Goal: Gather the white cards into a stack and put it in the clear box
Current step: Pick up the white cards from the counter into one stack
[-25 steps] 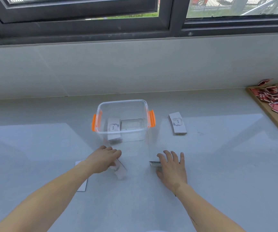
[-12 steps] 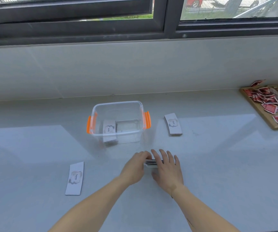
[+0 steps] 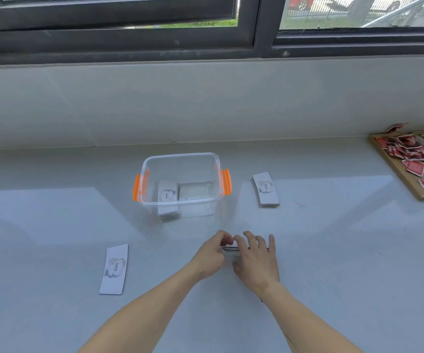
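Counter (image 3: 333, 276): pale, glossy, in front of you.
On it: clear box (image 3: 180, 186); 2 loose cards (image 3: 114, 268) (image 3: 265, 189); card stack (image 3: 230, 250) under your hands; wooden tray (image 3: 409, 179) far right.

Bare counter (image 3: 333, 250) surrounds both hands (image 3: 236, 253); only the clear box (image 3: 180, 159) stands just ahead.

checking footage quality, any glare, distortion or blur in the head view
Head view: daylight from the window leaves pale glare patches on the glossy counter; wide-angle bending curves the sill and counter edge; the clear box reflects faintly on the counter; the stack between the hands is slightly soft.
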Demonstrator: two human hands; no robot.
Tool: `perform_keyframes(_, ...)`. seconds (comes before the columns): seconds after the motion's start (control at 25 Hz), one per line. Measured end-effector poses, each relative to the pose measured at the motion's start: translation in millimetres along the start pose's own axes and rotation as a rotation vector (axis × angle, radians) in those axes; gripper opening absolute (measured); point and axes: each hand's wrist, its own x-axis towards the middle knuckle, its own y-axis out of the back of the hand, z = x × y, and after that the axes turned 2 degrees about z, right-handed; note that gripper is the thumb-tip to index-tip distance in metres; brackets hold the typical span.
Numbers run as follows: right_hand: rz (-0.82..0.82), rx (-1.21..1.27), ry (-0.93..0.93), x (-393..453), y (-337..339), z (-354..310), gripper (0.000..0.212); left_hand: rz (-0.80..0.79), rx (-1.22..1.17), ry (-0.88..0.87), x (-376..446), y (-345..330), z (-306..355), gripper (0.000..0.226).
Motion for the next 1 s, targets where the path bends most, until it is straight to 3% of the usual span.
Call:
perform_keyframes(0.16,-0.003,0.008,-0.001,1,0,1,0.055,-0.03,0.575,-0.135,-16,50,-27,0.063)
perform_keyframes(0.36,-0.015,0.01,-0.001,2,-1,2,0.056,-0.228,1.278,-0.298,-44,148,-66,0.074)
perform_keyframes(0.64,-0.019,-0.009,0.004,4,-1,3,0.057,-0.312,1.466,-0.127,-75,211,-106,0.079)
perform_keyframes(0.8,-0.011,-0.006,0.005,6,-1,4,0.057,-0.331,1.549,-0.177,-77,214,-113,0.079)
perform_keyframes(1.0,-0.006,0.012,0.006,4,-2,4,0.057,-0.304,1.595,-0.155,-75,219,-117,0.055)
